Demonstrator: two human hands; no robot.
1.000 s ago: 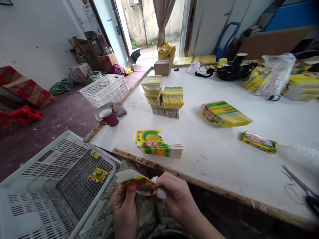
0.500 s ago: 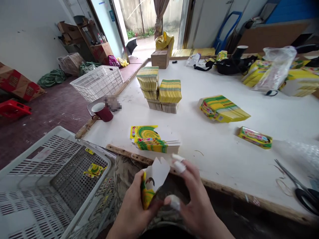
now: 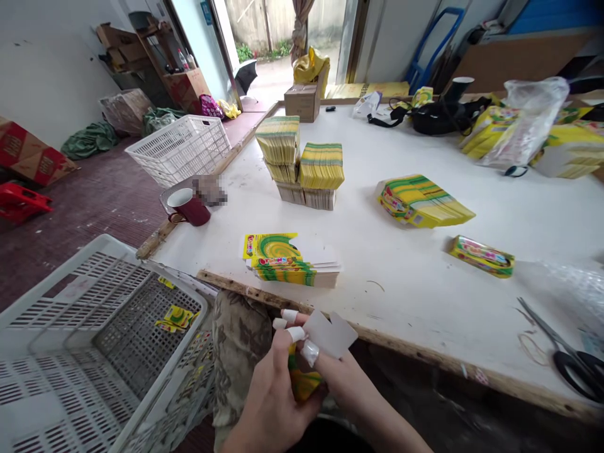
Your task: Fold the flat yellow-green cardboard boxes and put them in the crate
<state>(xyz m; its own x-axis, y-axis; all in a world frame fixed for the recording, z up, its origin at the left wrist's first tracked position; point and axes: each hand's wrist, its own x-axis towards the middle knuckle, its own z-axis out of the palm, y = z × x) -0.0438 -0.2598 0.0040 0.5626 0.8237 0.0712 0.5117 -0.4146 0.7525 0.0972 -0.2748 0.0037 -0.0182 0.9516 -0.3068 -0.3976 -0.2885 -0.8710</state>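
Both hands are low in the head view, just below the table's front edge. My left hand wraps round a small yellow and green carton, its fingertips bound in white tape. My right hand grips the same carton from the right, and the carton's white flaps stick up above the fingers. A stack of flat yellow-green carton blanks lies on the white table right in front of my hands.
A white plastic crate with a few cartons inside stands at my left. On the table are taller stacks of blanks, a fanned bundle, one folded box, a red mug and scissors.
The carton went from lying flat across my fingers to standing upright with its white flaps open. Both hands shifted slightly right and turned it; the view tilted down a little.
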